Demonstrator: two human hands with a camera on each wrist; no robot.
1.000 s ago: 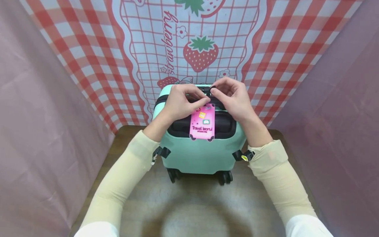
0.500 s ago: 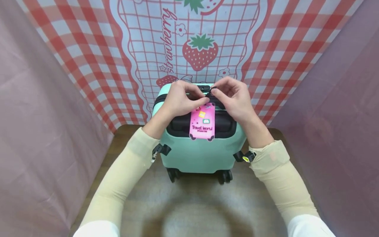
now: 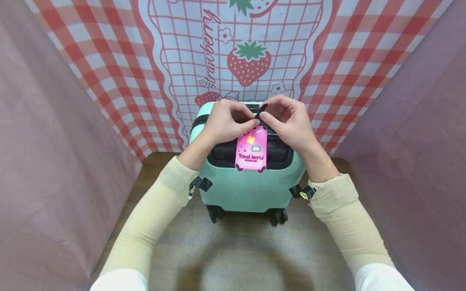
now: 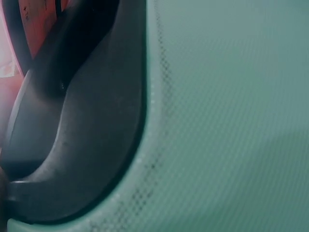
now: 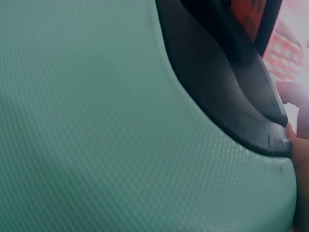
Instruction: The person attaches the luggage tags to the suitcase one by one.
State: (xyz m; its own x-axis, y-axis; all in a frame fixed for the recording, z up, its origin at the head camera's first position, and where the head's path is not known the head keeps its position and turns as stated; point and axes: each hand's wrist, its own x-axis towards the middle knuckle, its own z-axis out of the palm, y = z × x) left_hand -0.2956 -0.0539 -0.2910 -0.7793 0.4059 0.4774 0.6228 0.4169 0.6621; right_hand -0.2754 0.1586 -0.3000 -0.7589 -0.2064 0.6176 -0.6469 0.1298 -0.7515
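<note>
A mint-green suitcase [image 3: 247,192] stands upright in the middle of the head view, its black handle [image 3: 226,154] on the side that faces me. Over that handle hangs a pink luggage tag [image 3: 251,150] printed "Travel World". My left hand [image 3: 226,123] pinches the black strap [image 3: 263,108] just above the tag between thumb and fingertips. Close beside it, my right hand [image 3: 291,121] pinches the strap further up, where its end sticks out. In the wrist views the green shell [image 4: 231,111] and dark handle recess [image 5: 207,82] fill most of the picture; the strap is hidden there.
Black wheels [image 3: 278,217] rest on a wooden tabletop [image 3: 233,254]. Right behind the suitcase hangs a red-and-white checked strawberry cloth [image 3: 247,64]. Pinkish curtains close in the left side [image 3: 54,141] and the right side [image 3: 404,141].
More of the black strap shows between my fingertips, its end now standing up at the right hand. Both hands stay at nearly the same place over the suitcase.
</note>
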